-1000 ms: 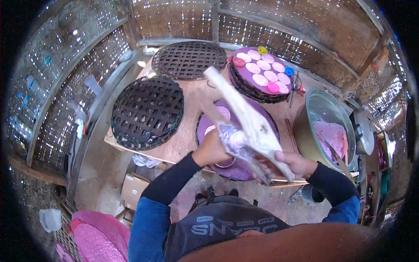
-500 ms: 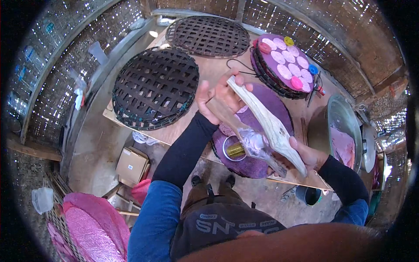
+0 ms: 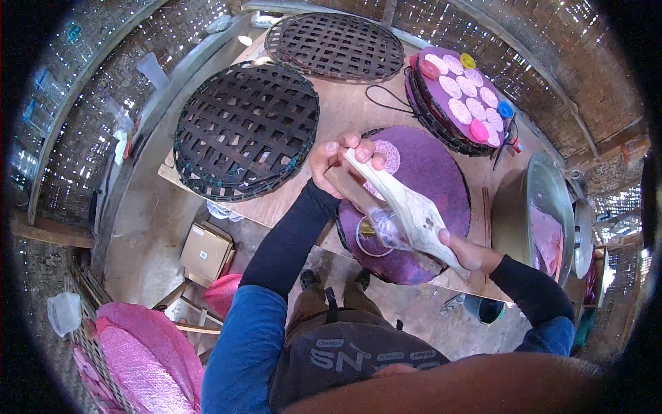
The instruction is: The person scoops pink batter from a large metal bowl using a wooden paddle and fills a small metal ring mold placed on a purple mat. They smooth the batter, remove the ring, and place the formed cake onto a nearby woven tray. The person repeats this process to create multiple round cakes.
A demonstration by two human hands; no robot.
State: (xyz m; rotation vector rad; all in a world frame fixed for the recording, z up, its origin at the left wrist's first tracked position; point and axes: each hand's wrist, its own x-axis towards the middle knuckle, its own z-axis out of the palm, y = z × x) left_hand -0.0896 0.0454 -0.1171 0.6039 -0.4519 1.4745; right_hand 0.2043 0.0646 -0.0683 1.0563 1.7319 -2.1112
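We see two bars held in the air, one over the other: a pale bar (image 3: 412, 207) above and a brown bar (image 3: 350, 185) below, wrapped midway in clear film. The left hand (image 3: 341, 162) has its fingers curled closed around the upper-left ends of both. The right hand (image 3: 474, 253) grips the pale bar near its lower-right end, thumb on top; its other fingers are mostly hidden, so we cannot tell if they reach the brown bar. Beneath, on the table (image 3: 348, 110), we find a round purple tray (image 3: 445, 172) with pink rounds (image 3: 388, 157) and a white ring (image 3: 376, 254), partly covered. A pot (image 3: 512, 214) of pink paste (image 3: 547, 238) stands at the right
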